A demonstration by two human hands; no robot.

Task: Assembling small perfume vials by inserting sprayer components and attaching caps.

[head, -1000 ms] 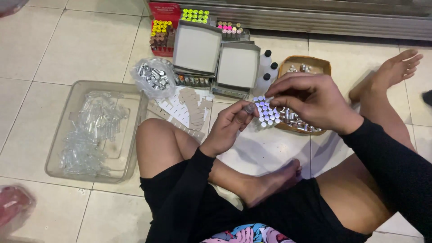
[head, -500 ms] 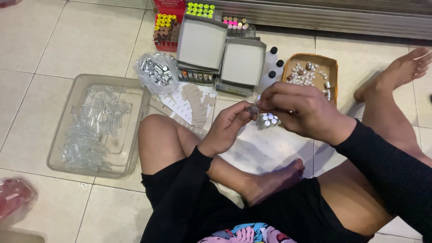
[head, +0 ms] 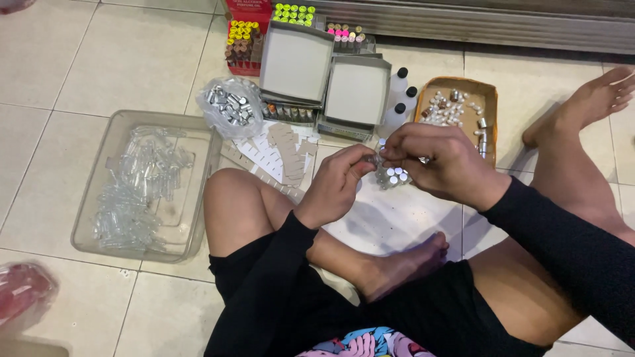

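2 hands meet above the floor, over a white sheet [head: 397, 218] spread between the person's crossed legs. The left hand [head: 337, 185] has its fingers [head: 360, 165] pinched narrow on a small vial [head: 376, 159], held at chest-front height just above a cluster of white-capped vials [head: 393, 177] on the sheet. The right hand [head: 436, 158] comes in from the other side, its fingers [head: 391, 149] closed tight on the same vial's top end; what exactly they pinch there is too small to tell. Both hands touch at the vial.

Left of the knee sits a clear tray [head: 86, 225] full of empty clear tubes [head: 132, 192]. Near its far corner lies a clear bag [head: 230, 106] of silver caps. Between bag and knee lie white and tan label strips [head: 278, 149]. Beyond them stand 2 grey boxes [head: 360, 92] side by side, with a row of small dark bottles along their near edge. Behind the boxes are racks of vials with yellow, green and pink caps [head: 241, 30]. 3 white bottles with black caps [head: 400, 99] stand just right of the boxes, next to a brown carton [head: 491, 99] holding loose small caps and parts. A red bag [head: 23, 291] shows at the lower left edge.
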